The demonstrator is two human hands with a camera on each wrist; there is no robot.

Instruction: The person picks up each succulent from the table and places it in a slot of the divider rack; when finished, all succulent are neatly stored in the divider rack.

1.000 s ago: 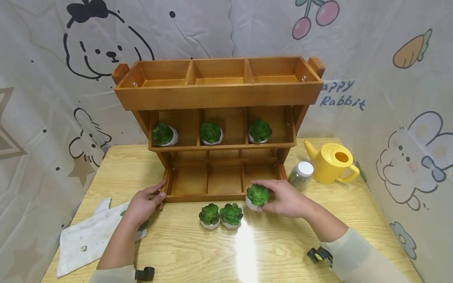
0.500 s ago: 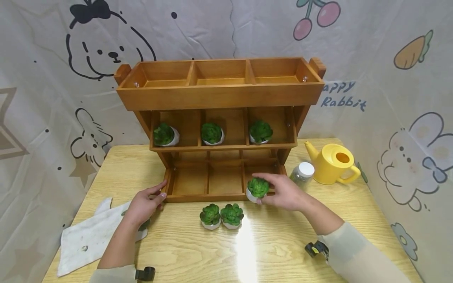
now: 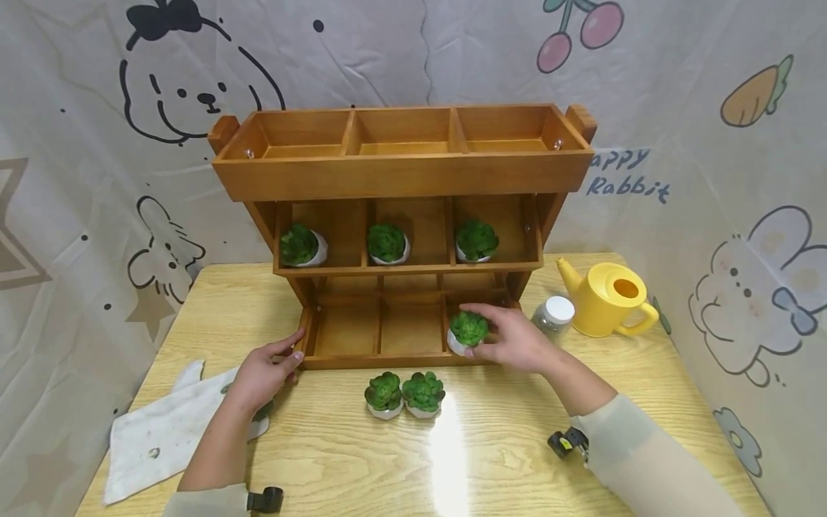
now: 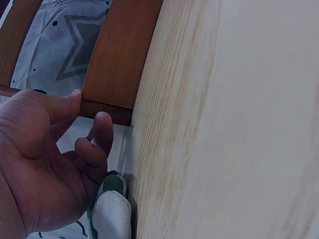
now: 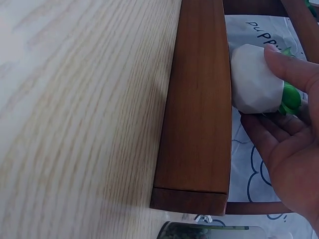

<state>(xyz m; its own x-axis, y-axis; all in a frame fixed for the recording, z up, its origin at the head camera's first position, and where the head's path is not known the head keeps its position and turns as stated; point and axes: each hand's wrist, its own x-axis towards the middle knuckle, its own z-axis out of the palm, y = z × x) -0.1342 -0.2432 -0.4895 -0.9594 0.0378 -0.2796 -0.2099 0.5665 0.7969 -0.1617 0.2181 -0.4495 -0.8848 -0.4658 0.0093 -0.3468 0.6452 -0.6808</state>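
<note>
My right hand (image 3: 513, 337) grips a small potted succulent (image 3: 469, 328) with thumb and fingers, at the bottom right compartment of a three-tier wooden rack (image 3: 407, 362). The right wrist view shows its white faceted pot (image 5: 256, 79) just above the front board (image 5: 199, 99); whether it touches the compartment floor is hidden. My left hand (image 3: 261, 373) holds the rack's lower left front corner, thumb against the wood (image 4: 117, 55) and the other fingers curled. Two more potted succulents, one left (image 3: 384, 395) and one right (image 3: 423, 394), stand side by side on the table before the rack.
Three potted succulents, including the middle one (image 3: 388, 244), sit in the middle tier, one per compartment. A white-lidded jar (image 3: 554, 316) and a yellow watering can (image 3: 604, 301) stand right of the rack. Whitish gloves (image 3: 168, 431) lie at left, partly under my forearm.
My right hand has carried the succulent up and forward from in front of the rack, over its front board and into the bottom right compartment's space. My left hand stays at the corner.
</note>
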